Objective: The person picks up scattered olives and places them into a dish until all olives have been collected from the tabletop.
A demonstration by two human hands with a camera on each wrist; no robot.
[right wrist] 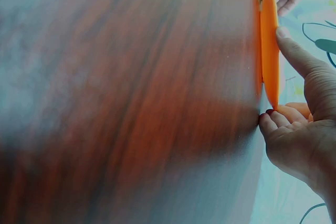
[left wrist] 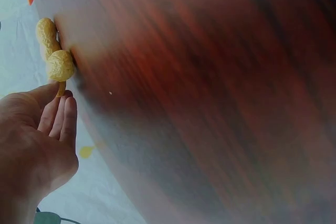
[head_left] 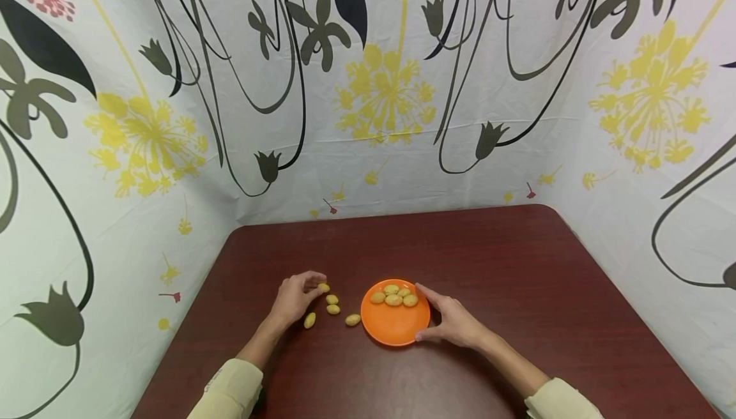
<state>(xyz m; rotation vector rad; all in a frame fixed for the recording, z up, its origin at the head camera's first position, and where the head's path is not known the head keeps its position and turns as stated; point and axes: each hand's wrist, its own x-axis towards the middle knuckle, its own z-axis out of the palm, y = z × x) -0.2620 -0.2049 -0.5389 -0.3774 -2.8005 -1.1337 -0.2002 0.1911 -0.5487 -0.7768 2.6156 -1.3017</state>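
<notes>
The left hand (head_left: 294,297), nearly closed, pinches a wrinkled yellow piece (head_left: 324,287) left of the orange plate (head_left: 391,333), which the wide-spread right hand (head_left: 457,324) holds; probably light and brittle, the piece suits gentle mid-length gripping

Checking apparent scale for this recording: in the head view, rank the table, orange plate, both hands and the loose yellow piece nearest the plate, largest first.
1. Table
2. Orange plate
3. Left hand and right hand: too alike to rank
4. Loose yellow piece
</notes>
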